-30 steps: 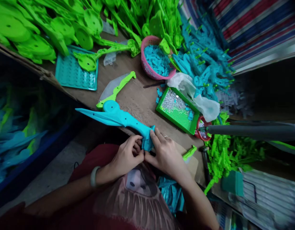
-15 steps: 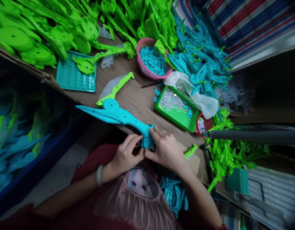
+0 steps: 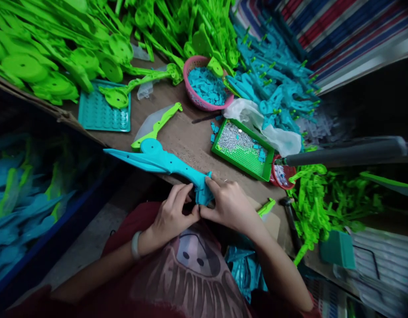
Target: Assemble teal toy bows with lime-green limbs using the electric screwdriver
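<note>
A long blue plastic part lies across the table's front edge, its pointed end to the left and its handle end between my hands. My right hand is closed on the handle end, thumb below and fingers over the top. Against the handle's left side, my left hand has its fingers and thumb brought together; whether something small is between them is hidden. Just behind the blue part lies a green piece with a clear blade.
Green parts and blue parts are heaped at the back. A pink basket, a green tray of small metal pieces, a red basket and a teal tray stand on the table. A dark bar juts in from the right.
The view has shifted slightly. My left fingers have moved a little on the handle end, while my right hand keeps its hold. The dark bar appears higher.
</note>
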The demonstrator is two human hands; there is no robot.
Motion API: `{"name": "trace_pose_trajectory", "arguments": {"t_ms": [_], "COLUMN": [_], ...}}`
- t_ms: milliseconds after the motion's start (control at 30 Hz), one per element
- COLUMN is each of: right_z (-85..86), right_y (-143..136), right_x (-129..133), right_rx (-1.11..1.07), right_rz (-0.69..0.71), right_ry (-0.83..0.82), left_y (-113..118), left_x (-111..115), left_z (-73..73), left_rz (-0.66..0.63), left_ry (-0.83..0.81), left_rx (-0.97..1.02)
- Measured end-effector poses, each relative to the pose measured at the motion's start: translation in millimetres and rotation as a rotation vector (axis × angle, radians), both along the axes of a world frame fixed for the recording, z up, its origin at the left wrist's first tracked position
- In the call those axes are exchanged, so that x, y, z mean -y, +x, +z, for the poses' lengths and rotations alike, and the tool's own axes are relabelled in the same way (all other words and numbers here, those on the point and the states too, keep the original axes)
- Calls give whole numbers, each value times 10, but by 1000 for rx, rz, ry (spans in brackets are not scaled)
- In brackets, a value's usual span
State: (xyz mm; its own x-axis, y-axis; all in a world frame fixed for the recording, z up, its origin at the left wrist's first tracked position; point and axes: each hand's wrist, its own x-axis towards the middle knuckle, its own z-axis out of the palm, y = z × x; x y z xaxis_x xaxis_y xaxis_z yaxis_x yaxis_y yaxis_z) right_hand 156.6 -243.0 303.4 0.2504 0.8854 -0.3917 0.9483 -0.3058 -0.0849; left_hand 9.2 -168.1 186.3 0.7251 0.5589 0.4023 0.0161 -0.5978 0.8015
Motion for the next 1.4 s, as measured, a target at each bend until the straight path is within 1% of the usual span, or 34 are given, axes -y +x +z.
{"name": "trace_pose_trajectory", "arguments": {"t_ms": [233, 367, 633, 967, 1300, 1400], "right_z": [5, -1, 5, 13, -24, -40], "right_y": [4, 14, 18, 7, 8, 3], "right_x": [6, 9, 10, 10, 31, 34], "right_rx": [6, -2, 13, 4, -13, -16], "right_rz": [4, 8, 21, 24, 27, 35], "right_ry": [15, 12, 19, 23, 76, 92], "left_y": [-14, -31, -40, -32, -29, -35], "left_x": [-42, -83, -153, -198, -310, -381], "left_z": [6, 3, -35, -15, 30, 32], "left_rz": [24, 13, 17, 11, -65, -109], "left_ry": [172, 272, 363, 452, 579, 620], "left_rx": [-16, -57, -57, -27, -16, -24]}}
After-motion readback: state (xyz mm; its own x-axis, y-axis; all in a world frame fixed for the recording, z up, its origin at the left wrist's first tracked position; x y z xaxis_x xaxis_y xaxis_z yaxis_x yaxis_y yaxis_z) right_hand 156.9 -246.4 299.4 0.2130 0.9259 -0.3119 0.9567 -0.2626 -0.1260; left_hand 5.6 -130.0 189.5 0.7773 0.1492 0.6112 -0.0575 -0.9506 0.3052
